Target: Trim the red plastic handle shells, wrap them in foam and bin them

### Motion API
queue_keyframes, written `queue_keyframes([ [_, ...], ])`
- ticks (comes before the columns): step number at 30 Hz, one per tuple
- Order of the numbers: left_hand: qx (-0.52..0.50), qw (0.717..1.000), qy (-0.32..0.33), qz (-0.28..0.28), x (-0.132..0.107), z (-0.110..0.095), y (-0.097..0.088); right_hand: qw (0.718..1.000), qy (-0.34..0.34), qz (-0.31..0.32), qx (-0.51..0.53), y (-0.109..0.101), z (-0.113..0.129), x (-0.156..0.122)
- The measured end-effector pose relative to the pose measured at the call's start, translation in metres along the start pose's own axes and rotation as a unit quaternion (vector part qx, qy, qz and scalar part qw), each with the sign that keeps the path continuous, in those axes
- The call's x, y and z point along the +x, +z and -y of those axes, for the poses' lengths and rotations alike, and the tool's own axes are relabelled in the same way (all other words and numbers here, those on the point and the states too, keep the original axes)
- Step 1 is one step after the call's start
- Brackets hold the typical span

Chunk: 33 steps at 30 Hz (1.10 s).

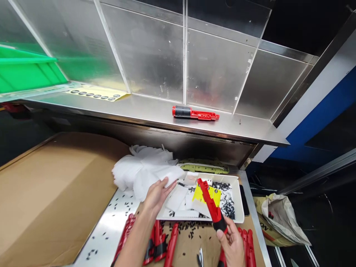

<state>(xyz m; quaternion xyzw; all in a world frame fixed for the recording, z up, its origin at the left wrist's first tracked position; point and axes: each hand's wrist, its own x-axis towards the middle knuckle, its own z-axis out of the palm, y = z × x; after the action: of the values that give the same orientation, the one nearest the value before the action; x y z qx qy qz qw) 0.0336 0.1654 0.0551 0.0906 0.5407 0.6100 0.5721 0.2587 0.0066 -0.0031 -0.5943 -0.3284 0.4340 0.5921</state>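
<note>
The white plastic tray (pixel 239 198) with upright walls sits beyond the hands, its left near corner covered by the person's left forearm. Above its right half, the right hand (pixel 231 243) pinches the black-collared end of a long, red plastic part (pixel 210 203) between thumb and fingers; the part slants up and to the left, and the fingers behind the collar are mostly hidden. It covers the middle of a yellow sheet with dark round labels (pixel 217 196) lying in the tray. Right of that sheet, small black pieces (pixel 228 207) crowd together, too fine to tell apart. The left hand (pixel 156 194) is over the tray's left side, thumb and fingers stretched loosely apart beside a heap of thin white sheets (pixel 144 167); whether the fingertips grip a sheet I cannot tell. Behind the tray lies a yellow-green strip-like object (pixel 204 167), its nature unclear; against the tray's right wall is a flat dark slab (pixel 244 200), partly covered. On the near side of the tray, further red plastic pieces (pixel 171 244), some with black collars, are cut off by the lower edge or covered by the forearm and right hand, and a small metal tool (pixel 200 256) is cropped too. Right of the tray, a pale sack (pixel 280 218) stands open, its depth in shadow.
</note>
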Motion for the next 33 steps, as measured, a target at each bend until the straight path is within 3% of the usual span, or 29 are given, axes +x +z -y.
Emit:
queue_keyframes([
  [3, 0.019, 0.997, 0.002, 0.071, -0.026, 0.008, 0.018, 0.982, -0.107, -0.046, -0.152, 0.000, 0.004, -0.004],
  [6, 0.027, 0.992, 0.014, 0.120, -0.049, 0.021, 0.031, 0.955, -0.169, -0.077, -0.230, 0.000, 0.010, -0.008],
  [13, 0.008, 0.983, 0.027, 0.180, -0.078, 0.048, 0.044, 0.938, -0.179, -0.091, -0.283, -0.003, 0.020, -0.019],
  [20, 0.018, 0.967, -0.025, 0.252, -0.092, 0.060, 0.031, 0.957, -0.178, -0.091, -0.208, -0.004, 0.037, -0.019],
  [28, 0.030, 0.941, -0.087, 0.327, -0.112, 0.085, 0.007, 0.923, -0.304, -0.052, -0.231, 0.004, 0.060, -0.021],
  [33, -0.018, 0.931, -0.149, 0.334, -0.133, 0.095, -0.009, 0.924, -0.283, 0.009, -0.256, -0.007, 0.060, -0.021],
])
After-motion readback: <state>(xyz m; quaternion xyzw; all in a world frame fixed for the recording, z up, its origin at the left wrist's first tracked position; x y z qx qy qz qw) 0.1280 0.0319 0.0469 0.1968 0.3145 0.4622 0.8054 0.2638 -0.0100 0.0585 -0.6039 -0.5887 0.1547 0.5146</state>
